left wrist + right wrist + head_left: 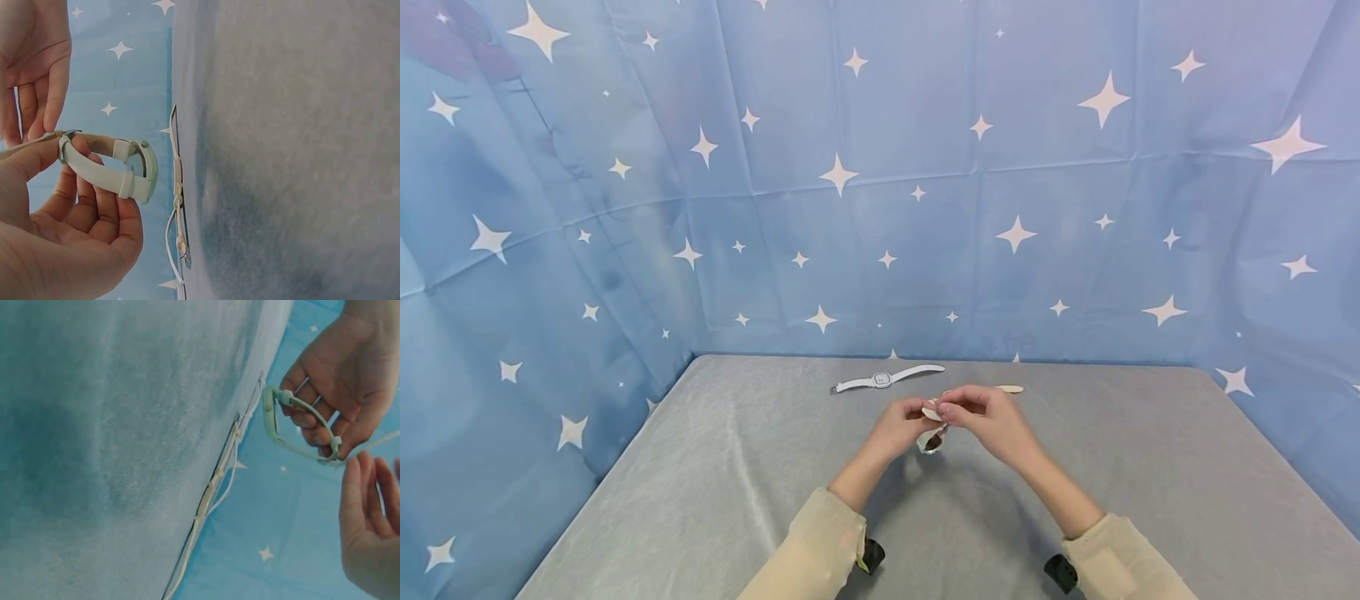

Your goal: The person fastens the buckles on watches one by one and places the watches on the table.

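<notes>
A wristwatch with a pale strap (932,441) is held in the air above the table, its strap closed in a loop. My left hand (897,429) pinches it near the buckle between thumb and finger; in the left wrist view the pale watch case (149,172) faces away from that hand (69,250). My right hand (992,421) meets it from the other side, thumb and fingertip at the strap by the buckle. Its other fingers (381,487) extend loosely in the right wrist view. The exact contact there is partly hidden.
On the grey tabletop (737,500) a white-strapped watch (882,380) lies stretched out beyond the hands. A cream strap end (1011,389) shows behind my right hand; the rest of it is covered. A blue curtain with stars (925,208) stands along the table's back and sides.
</notes>
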The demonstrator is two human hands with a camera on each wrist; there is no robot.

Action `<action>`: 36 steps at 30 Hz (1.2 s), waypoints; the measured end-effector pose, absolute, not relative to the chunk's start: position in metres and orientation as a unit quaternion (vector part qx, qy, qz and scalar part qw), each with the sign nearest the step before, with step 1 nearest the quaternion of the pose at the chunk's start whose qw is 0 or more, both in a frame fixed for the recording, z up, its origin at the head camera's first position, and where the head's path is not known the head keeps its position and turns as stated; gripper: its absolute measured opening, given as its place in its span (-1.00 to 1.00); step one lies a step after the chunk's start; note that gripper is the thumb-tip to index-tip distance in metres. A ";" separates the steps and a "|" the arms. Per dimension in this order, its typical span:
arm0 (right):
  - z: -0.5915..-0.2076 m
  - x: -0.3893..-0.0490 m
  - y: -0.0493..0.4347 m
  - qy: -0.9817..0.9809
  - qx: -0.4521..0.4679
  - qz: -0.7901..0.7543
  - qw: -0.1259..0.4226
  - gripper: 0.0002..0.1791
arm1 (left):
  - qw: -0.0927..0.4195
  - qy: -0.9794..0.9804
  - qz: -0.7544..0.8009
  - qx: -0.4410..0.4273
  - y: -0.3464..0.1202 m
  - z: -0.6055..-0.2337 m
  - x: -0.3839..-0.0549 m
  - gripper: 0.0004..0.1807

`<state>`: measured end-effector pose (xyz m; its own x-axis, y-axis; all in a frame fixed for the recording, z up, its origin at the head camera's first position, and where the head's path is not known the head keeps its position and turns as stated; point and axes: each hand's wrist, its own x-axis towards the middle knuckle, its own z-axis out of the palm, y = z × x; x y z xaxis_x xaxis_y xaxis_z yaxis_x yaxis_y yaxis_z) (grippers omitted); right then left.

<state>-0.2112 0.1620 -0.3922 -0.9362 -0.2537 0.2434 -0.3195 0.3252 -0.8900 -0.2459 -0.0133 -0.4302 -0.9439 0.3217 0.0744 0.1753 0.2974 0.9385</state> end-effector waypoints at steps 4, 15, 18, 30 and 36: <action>-0.394 -0.212 0.165 -0.817 0.186 0.544 0.043 -0.79 | 0.071 0.791 0.586 0.158 -0.014 -0.429 -0.246 -0.77; -0.402 -0.218 0.173 -0.815 0.191 0.547 0.017 -0.74 | 0.104 0.772 0.609 0.151 -0.018 -0.424 -0.244 -0.71; -0.402 -0.218 0.174 -0.822 0.199 0.533 0.018 -0.73 | 0.109 0.772 0.608 0.148 -0.020 -0.424 -0.245 -0.70; -0.404 -0.219 0.174 -0.835 0.191 0.514 0.053 -0.75 | 0.125 0.731 0.653 0.153 -0.021 -0.425 -0.244 -0.74; -0.403 -0.219 0.175 -0.834 0.185 0.517 0.050 -0.75 | 0.118 0.728 0.654 0.169 -0.021 -0.425 -0.246 -0.73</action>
